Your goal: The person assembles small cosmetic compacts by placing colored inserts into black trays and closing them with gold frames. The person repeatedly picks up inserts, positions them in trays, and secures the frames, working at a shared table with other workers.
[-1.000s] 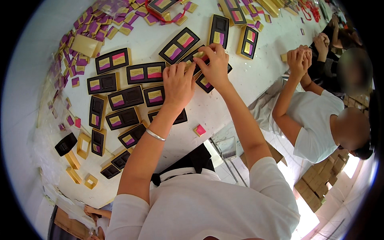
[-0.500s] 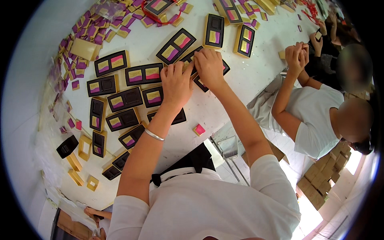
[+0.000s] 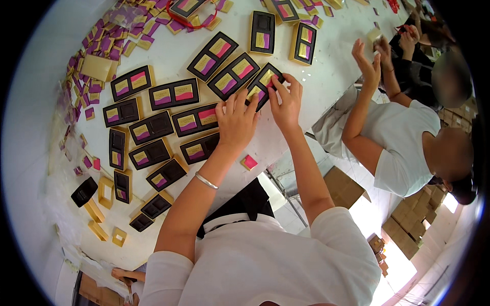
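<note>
A gold box with a black two-compartment insert [image 3: 266, 77] lies slanted between my hands, holding one pink-and-gold and one purple-and-gold wrapped square. My right hand [image 3: 287, 104] is on its right side, thumb and fingers closed at the edge by the pink square [image 3: 276, 77]. My left hand [image 3: 237, 120] has its fingers spread, the tips at the box's lower left corner. Close by on the left lies another filled box [image 3: 233, 76]. Under the left fingertips, a further box [image 3: 196, 119] is partly covered. What the fingers press on underneath is hidden.
Several similar boxes [image 3: 174, 94] lie to the left, some with one bare compartment. A pile of wrapped squares [image 3: 104, 41] spreads at the far left. A loose pink square [image 3: 249, 162] lies near the table edge. Another person [image 3: 403, 148] stands at the right.
My hands have drawn apart and moved right, onto the slanted box. The box they covered before is now in plain view with two squares in it. The whole view has shifted slightly.
</note>
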{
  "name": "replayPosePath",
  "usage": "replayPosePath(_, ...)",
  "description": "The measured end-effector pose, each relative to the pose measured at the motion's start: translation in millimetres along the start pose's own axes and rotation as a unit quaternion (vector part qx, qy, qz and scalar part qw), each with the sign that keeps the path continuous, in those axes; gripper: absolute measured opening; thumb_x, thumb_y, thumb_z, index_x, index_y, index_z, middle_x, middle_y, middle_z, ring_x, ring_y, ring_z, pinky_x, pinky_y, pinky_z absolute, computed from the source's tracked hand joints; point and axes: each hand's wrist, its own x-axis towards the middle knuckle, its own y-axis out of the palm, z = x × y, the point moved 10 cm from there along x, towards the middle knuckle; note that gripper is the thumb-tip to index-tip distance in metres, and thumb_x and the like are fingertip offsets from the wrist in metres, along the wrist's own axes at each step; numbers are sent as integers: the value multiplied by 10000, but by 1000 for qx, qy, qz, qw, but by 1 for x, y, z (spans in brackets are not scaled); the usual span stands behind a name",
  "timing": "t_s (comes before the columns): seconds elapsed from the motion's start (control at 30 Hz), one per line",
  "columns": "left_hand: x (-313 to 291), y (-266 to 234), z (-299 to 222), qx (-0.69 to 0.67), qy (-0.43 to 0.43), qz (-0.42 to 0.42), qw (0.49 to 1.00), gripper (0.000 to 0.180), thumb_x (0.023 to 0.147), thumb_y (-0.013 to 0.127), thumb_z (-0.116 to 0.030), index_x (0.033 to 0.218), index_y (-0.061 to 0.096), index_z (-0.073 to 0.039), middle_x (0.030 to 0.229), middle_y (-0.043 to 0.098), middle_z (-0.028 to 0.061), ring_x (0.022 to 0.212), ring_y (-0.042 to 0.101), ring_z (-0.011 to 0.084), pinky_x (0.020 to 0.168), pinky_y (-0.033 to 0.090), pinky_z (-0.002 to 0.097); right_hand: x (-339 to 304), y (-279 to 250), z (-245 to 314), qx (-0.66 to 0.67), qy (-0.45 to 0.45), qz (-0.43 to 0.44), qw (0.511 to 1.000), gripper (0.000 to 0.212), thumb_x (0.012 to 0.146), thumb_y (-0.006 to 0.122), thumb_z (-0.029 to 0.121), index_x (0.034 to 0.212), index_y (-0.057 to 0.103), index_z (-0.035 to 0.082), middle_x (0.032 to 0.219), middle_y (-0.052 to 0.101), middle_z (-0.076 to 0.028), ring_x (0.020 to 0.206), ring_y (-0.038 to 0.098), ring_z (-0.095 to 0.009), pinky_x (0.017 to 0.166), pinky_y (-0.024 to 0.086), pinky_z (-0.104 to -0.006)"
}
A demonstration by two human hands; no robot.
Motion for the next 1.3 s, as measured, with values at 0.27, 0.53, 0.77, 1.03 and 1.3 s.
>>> replayPosePath(0.27, 14, -22, 1, -65, -47, -17, 997, 372, 723, 673, -229, 1060, 560, -121, 1219, 463, 89, 1132, 415, 273, 971, 249, 506, 9, -5, 31, -4, -49, 15, 999, 563, 788, 662, 241, 1305, 468, 128, 1391, 308, -240, 1254, 329, -404, 1014, 273, -491)
replayPosePath(0.53, -107, -78, 82, 41, -124, 15, 991, 504, 808, 621, -313, 1258, 462, -150, 1366, 352, 139, 1294, 284, 333, 1033, 115, 619, 22, 77, 69, -156, -203, 184, 949, 568, 863, 450, 513, 1346, 422, 216, 1436, 307, -127, 1319, 288, -308, 1067, 193, -509)
replayPosePath(0.77, -106, -58, 98, 71, -139, 51, 986, 644, 840, 561, -429, 1381, 354, -147, 1466, 219, 162, 1352, 166, 384, 1031, 53, 647, 31, 55, 58, -72, -183, 130, 972, 542, 872, 490, 461, 1339, 434, 193, 1445, 284, -144, 1323, 271, -338, 1061, 196, -518)
replayPosePath(1.03, -106, -50, 94, 102, -171, 38, 979, 639, 854, 521, -457, 1388, 349, -150, 1470, 213, 160, 1361, 151, 372, 1010, 50, 675, 42, 106, 105, -139, -267, 156, 941, 477, 885, 478, 440, 1302, 467, 209, 1425, 320, -151, 1297, 319, -337, 1056, 230, -514)
replayPosePath(1.3, -107, -50, 87, 103, -153, 33, 982, 599, 863, 519, -419, 1342, 405, -79, 1458, 259, 114, 1356, 187, 334, 1006, 62, 683, -43, 65, 154, 55, -269, 164, 948, 359, 736, 647, 96, 1079, 568, 26, 1116, 543, -115, 1025, 515, -301, 861, 400, -385)
